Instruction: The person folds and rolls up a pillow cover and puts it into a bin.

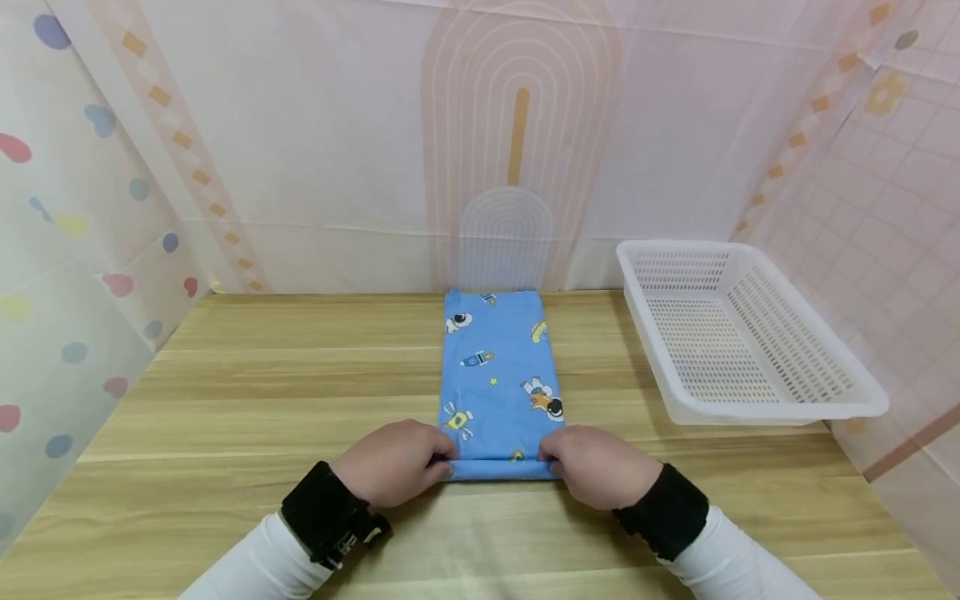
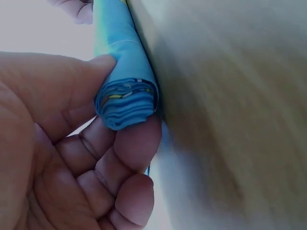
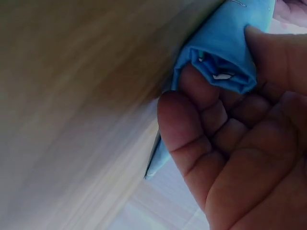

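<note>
A blue cloth [image 1: 498, 375] printed with astronauts and rockets lies as a long folded strip on the table, its near edge rolled up. My left hand [image 1: 397, 462] pinches the left end of that roll, thumb on top and fingers curled beneath. In the left wrist view the rolled cloth [image 2: 127, 103] shows several layers at its end. The right end is pinched by my right hand [image 1: 600, 465]. Seen from the right wrist, the roll's end [image 3: 223, 72] has a small hollow, with the thumb against one side and fingertips under the other.
A white perforated plastic basket [image 1: 720, 350] stands at the right back of the wooden table [image 1: 300, 367]. Behind the table hangs a pale patterned cloth backdrop [image 1: 330, 150], and similar sheets cover both sides. The cloth strip's far end reaches the back edge.
</note>
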The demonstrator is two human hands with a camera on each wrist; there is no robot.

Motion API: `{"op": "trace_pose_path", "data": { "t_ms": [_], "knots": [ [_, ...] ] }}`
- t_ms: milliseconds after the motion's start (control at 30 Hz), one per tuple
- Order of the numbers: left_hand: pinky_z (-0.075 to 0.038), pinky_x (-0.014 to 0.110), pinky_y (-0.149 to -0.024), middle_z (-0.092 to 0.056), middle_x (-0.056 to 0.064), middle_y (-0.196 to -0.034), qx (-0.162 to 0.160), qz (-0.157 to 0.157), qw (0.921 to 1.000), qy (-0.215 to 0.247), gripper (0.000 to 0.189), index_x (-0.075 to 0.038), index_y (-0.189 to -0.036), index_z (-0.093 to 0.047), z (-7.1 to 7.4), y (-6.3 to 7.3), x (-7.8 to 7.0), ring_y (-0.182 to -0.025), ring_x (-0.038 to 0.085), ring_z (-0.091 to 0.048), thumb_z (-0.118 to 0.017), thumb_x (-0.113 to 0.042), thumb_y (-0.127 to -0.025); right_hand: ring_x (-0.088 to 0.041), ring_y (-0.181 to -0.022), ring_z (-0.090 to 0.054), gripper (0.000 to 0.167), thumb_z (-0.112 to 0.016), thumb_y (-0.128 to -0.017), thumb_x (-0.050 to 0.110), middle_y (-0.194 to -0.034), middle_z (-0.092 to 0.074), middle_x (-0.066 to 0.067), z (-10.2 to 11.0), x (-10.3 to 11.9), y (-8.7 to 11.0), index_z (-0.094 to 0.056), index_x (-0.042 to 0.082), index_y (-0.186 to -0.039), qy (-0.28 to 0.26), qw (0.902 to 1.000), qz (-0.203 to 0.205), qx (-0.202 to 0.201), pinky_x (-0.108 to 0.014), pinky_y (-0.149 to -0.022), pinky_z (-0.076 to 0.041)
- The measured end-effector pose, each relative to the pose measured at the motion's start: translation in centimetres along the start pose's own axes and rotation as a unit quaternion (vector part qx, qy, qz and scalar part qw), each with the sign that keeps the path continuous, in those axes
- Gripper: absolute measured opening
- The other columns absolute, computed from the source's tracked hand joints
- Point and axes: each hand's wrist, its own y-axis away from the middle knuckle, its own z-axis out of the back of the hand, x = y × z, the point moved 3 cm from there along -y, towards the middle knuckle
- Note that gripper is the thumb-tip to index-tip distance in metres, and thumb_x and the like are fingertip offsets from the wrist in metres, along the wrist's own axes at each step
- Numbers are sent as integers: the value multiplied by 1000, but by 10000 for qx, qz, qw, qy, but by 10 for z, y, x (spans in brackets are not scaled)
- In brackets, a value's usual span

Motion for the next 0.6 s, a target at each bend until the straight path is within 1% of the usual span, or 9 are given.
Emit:
{"op": "trace_pose_path", "data": {
  "t_ms": [100, 200, 367, 500, 600],
  "knots": [
    [-43, 26, -67, -57, -14, -76, -6, 123, 9998, 168, 15, -25, -88, -63, 2, 0, 2, -68, 4, -50, -73, -22, -99, -8, -80, -58, 8, -66, -101, 4, -91, -68, 3, 0, 0, -1, -68, 11, -99, -93, 9999, -135, 0, -32, -78, -56],
    [-42, 26, -65, -55, -13, -75, 8, 239, 9992, 311, 15, -25, -91, -61, 3, -1, 4, -68, 4, -50, -73, -22, -99, -8, -79, -56, 9, -65, -101, 4, -89, -65, 4, 1, 0, -1, -65, 13, -99, -169, 9997, -171, -73, -31, -77, -54],
    [-42, 26, -67, -57, -14, -76, 71, 339, 9983, 462, 19, -27, -86, -61, 2, -3, 6, -70, 5, -51, -73, -21, -99, -9, -78, -55, 11, -65, -101, 3, -88, -65, 3, 1, -1, -2, -64, 13, -98, -276, 9993, -194, -183, -31, -76, -53],
    [-43, 27, -68, -59, -14, -77, 109, 456, 9972, 578, 23, -27, -81, -60, 2, -3, 6, -71, 6, -52, -74, -20, -98, -10, -80, -56, 11, -65, -101, 2, -90, -66, 2, 0, -1, -4, -66, 13, -98, -399, 9987, -280, -148, -32, -77, -54],
    [-43, 27, -68, -59, -13, -76, 88, 474, 9970, 600, 24, -27, -80, -60, 3, -3, 5, -70, 6, -52, -75, -19, -98, -11, -80, -56, 11, -66, -101, 3, -90, -67, 3, -1, -2, -6, -68, 13, -97, -540, 9978, -369, -97, -34, -77, -54]
  ]
}}
